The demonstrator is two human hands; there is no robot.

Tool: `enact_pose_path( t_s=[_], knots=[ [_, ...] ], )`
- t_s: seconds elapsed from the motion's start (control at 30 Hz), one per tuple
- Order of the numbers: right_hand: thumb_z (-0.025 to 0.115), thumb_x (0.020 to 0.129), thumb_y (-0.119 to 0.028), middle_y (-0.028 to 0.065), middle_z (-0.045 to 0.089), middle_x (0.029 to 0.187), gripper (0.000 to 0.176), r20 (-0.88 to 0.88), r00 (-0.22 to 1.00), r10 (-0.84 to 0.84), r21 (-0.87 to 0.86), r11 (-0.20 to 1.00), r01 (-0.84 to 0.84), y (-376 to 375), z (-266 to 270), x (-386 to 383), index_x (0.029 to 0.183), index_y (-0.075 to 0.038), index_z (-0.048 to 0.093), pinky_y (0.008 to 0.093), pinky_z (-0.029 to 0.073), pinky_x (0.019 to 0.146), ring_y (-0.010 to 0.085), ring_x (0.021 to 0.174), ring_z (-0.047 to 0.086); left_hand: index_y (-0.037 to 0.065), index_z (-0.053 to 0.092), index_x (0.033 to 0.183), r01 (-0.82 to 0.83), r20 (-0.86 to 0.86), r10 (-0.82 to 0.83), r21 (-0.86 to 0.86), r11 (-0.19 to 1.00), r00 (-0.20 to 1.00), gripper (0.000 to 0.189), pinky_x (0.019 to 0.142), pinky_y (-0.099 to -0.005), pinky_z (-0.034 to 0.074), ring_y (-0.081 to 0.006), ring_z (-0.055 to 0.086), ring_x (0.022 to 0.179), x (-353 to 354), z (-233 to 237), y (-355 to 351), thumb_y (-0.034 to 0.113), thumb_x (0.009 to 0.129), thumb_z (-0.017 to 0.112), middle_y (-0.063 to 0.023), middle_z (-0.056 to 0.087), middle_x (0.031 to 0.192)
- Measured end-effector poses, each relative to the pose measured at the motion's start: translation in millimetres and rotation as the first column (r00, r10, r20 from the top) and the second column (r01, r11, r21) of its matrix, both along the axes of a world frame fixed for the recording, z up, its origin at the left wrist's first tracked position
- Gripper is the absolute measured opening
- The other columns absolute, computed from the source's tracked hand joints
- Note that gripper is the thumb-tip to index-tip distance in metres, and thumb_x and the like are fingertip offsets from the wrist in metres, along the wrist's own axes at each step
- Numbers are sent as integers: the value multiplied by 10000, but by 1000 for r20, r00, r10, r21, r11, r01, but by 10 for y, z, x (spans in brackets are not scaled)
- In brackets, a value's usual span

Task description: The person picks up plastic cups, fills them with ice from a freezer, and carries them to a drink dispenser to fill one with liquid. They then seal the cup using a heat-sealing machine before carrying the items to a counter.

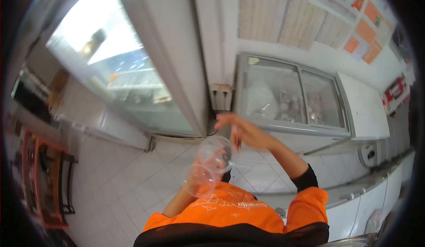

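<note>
A clear plastic cup (215,146) is in front of my chest, with two round outlines showing. Blur keeps me from telling whether it is one cup or more. My left hand (199,176) is wrapped around it from the left, and its fingers show through the clear plastic. Just above and to the right of the cup, my right hand (248,134) hangs in the air, apart from it. Its fingers are spread and loosely bent, with nothing visible in them. Both sleeves are orange with dark trim.
A lit glass-door fridge (133,76) stands at the left. Ahead on the right is a chest freezer (292,96) with sliding glass lids, beside a white box-like unit (365,109). An orange rack (44,176) stands far left on the tiled floor (115,176). White cabinets (367,202) line the lower right.
</note>
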State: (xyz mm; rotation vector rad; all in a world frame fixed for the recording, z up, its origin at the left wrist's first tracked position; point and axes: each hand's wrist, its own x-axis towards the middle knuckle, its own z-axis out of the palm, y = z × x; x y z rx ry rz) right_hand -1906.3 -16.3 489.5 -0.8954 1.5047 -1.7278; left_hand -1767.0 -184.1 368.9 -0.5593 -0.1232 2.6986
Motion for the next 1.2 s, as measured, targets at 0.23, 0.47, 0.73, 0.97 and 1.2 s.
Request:
enact_pose_path(
  t_s=[0.23, 0.47, 0.73, 0.97, 1.2],
  knots=[
    [517, 843, -195, 162, 492, 1152, 397, -690, 690, -221, 423, 650, 631, 562, -2329, -2348, 1185, -18, 423, 420, 421, 834, 325, 989, 521, 145, 374, 1254, -239, -257, 126, -480, 844, 958, 694, 492, -343, 453, -239, 531, 574, -1744, 88, -288, 661, 791, 329, -86, 514, 1100],
    [532, 819, -213, 122, 280, 1351, 422, -920, 381, 96, 345, 659, 668, 381, -2930, -3222, 1197, -70, 412, 436, 319, 979, 341, 1236, 294, 154, 322, 1299, -74, -243, -72, -543, 836, 967, 695, 567, -276, 430, -173, 534, 698, -2597, -354, -204, 645, 807, 332, -18, 580, 988],
    [587, 743, -237, 73, 429, 1205, 314, -985, 70, 160, 174, 866, 468, 504, -2920, -3600, 1033, -134, 524, 449, 229, 1043, 305, 1233, 310, 128, 444, 1190, -161, 92, 219, -424, 891, 971, 671, 505, -297, 408, -213, 524, 602, -2763, -714, 599, 660, 796, 335, -38, 598, 938],
    [592, 705, -192, 43, 516, 981, 227, -962, 240, 131, 203, 930, 306, 776, -2851, -3761, 917, -112, 591, 446, 192, 1063, 252, 1111, 426, 99, 464, 1178, -236, 4, 277, -517, 823, 961, 656, 581, -281, 438, -182, 527, 643, -2861, -621, 927, 628, 802, 369, -20, 555, 979],
    [581, 680, -193, 47, 530, 876, 208, -939, 254, 232, 316, 871, 375, 2116, -2639, -3848, 846, -68, 585, 430, 246, 1027, 207, 946, 509, 118, 458, 1180, -318, 202, 469, -506, 802, 860, 680, 512, -308, 424, -230, 532, 580, -2794, -732, 1031, 663, 787, 359, -60, 569, 945]
  ],
)
